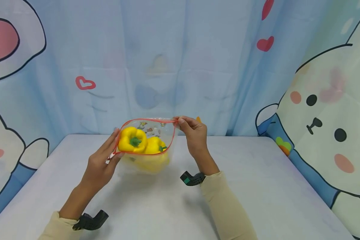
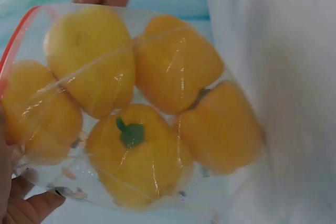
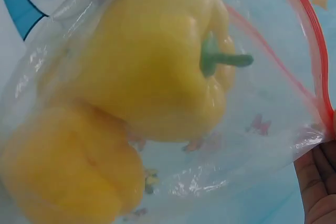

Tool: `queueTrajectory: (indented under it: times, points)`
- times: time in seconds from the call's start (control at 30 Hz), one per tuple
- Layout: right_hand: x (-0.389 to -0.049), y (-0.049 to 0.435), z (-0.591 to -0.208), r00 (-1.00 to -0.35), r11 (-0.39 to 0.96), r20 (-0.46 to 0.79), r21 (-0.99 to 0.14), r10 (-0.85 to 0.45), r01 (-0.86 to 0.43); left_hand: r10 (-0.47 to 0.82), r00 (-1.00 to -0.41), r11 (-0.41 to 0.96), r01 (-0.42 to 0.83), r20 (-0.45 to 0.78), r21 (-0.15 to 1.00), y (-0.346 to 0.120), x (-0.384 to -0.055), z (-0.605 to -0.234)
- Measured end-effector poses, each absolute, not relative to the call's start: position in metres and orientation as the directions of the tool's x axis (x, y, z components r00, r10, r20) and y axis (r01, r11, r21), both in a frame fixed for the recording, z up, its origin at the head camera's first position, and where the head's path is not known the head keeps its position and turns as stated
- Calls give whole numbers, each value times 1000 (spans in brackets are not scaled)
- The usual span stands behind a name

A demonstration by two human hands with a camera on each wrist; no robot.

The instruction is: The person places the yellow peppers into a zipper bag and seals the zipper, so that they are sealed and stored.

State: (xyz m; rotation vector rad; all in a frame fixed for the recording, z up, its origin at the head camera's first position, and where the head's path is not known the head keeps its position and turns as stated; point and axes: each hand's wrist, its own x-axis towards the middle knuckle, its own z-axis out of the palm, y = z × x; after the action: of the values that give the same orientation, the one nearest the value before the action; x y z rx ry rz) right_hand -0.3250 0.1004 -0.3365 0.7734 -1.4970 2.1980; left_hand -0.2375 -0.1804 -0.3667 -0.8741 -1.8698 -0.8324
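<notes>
A clear zip bag [image 1: 150, 119] with a red zip edge is held above the table, its mouth spread open toward the head camera. Inside are several yellow bell peppers [image 1: 129, 140] with green stems. At the bag's left end my left hand [image 1: 100, 165] grips the rim, thumb on the near side and fingers on the far side. My right hand [image 1: 195, 135] pinches the right end of the zip edge. Peppers [image 2: 139, 156] pressed against the plastic fill the left wrist view. Two peppers [image 3: 152, 56] show clearly through the bag in the right wrist view.
Beneath the bag lies a table with a white cover [image 1: 243, 186]. A light blue cartoon curtain [image 1: 210, 66] hangs behind it and along the sides. Each wrist carries a black camera mount [image 1: 91, 220].
</notes>
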Motion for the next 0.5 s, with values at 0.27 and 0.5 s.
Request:
queueTrajectory:
  times: [0.27,0.5]
  points:
    - [-319,114,-325,-783,-377,621,-715,44,-588,38,-632,500,682,774,533,-168,-229,-341]
    - [-314,127,-315,-814,-415,565,-715,132,-563,-187,-760,463,490,622,739,-161,-226,-322]
